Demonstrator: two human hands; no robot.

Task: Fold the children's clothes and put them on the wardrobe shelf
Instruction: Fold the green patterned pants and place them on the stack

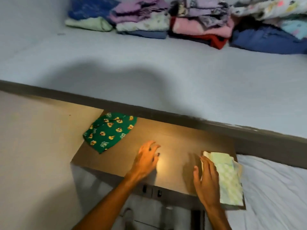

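- A folded pale green checked garment (230,178) is seen lying at the right end of a brown wooden board (174,141), its long axis running from the near edge away towards the far edge.
- The right hand (206,180) is laid against the garment's left side, fingers spread and flat; nothing is gripped, and whether the fingertips are tucked under the cloth cannot be told.
- The left hand (147,158) is held open over the bare middle of the board, fingers splayed, with nothing in it; it lies well apart from the checked garment.
- The right hand is therefore judged the nearer for lifting the garment, which lies just to its right.
- The garment looks soft and thin, in several neat layers with edges showing at the far end; it could slip open if lifted by one side only.
- A green garment with yellow cartoon prints (110,131) is spread at the far left of the board, loosely laid, apparently not yet folded small.
- Stacks of folded clothes (166,20) are lined along the back of a pale surface (116,63) beyond the board.
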